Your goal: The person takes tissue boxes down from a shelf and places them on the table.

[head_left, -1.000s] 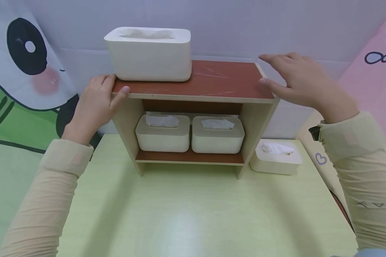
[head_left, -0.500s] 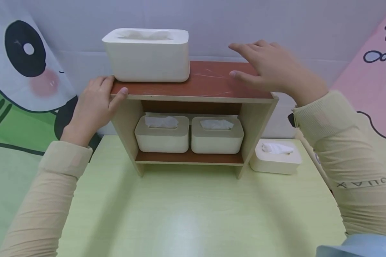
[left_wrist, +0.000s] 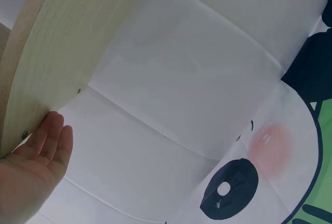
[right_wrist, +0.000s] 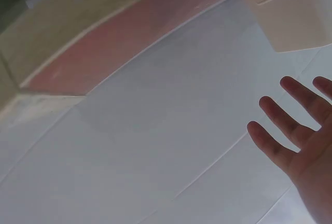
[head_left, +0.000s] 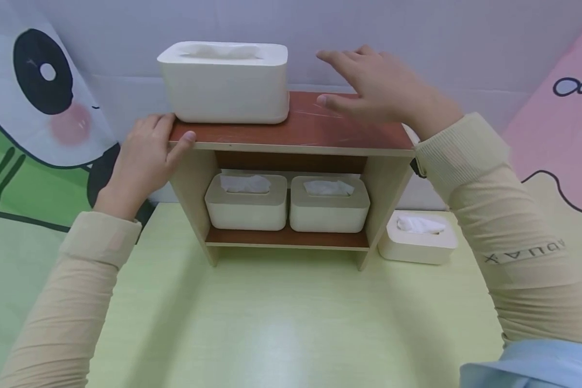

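Observation:
A two-tier shelf (head_left: pixel 300 146) with a reddish-brown top stands on the table. On its top left sits a large white tissue box (head_left: pixel 228 89), tissue showing in the slot. My left hand (head_left: pixel 143 156) rests at the shelf's top left corner, thumb along the front edge; in the left wrist view its nearly straight fingers (left_wrist: pixel 49 138) touch the side panel's edge. My right hand (head_left: pixel 378 83) hovers over the right part of the top, fingers spread, apart from the box. Two smaller tissue boxes, a left one (head_left: pixel 244 213) and a right one (head_left: pixel 330 214), stand on the lower tier.
Another tissue box (head_left: pixel 417 240) stands on the table (head_left: pixel 281 318) to the right of the shelf. A pale cloth wall (head_left: pixel 417 27) is close behind, with cartoon prints at both sides. Part of a light blue item (head_left: pixel 538 366) shows at the lower right.
My right hand has moved left from beside the shelf's right end to over its top, nearer the large tissue box. My left hand has stayed at the corner, and the boxes have not moved.

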The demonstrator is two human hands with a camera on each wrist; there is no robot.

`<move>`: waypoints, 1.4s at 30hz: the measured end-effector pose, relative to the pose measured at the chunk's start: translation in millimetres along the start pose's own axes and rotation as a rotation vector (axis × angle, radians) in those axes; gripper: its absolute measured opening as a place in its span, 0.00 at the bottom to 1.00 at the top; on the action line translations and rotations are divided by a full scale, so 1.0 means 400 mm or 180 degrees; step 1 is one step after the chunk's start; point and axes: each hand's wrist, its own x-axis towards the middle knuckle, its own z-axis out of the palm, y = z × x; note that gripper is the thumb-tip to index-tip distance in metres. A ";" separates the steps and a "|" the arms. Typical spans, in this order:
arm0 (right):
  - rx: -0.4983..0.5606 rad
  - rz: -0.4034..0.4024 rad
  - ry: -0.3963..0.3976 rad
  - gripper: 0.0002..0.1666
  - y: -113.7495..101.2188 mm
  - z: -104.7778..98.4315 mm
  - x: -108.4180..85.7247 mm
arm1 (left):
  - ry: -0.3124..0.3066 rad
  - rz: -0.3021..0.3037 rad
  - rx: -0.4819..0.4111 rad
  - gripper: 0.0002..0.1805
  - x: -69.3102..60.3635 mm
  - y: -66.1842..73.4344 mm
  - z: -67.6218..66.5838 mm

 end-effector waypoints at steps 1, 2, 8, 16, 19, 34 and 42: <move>0.0007 -0.0003 -0.0006 0.41 -0.002 -0.002 0.006 | -0.0011 -0.0004 0.0002 0.35 0.000 0.001 0.000; 0.0006 -0.0001 -0.0026 0.41 -0.003 -0.004 0.013 | -0.0019 -0.0008 0.0001 0.35 0.000 0.001 0.000; -0.0012 0.0025 -0.0177 0.42 -0.016 -0.017 0.064 | -0.0040 -0.0021 0.0010 0.36 -0.001 -0.001 0.000; -0.0022 0.0106 -0.0263 0.43 -0.050 -0.032 0.130 | -0.0044 -0.0022 0.0018 0.36 -0.003 0.002 0.002; -0.0008 0.0151 -0.0290 0.44 -0.059 -0.030 0.152 | -0.0044 -0.0025 0.0020 0.36 -0.003 0.004 0.000; 0.0223 0.0244 -0.0505 0.47 -0.116 -0.023 0.237 | -0.0085 -0.0048 0.0008 0.36 -0.003 0.007 -0.002; 0.0343 0.0263 -0.0707 0.52 -0.145 -0.013 0.275 | -0.0078 -0.0075 -0.0019 0.36 -0.009 0.004 -0.003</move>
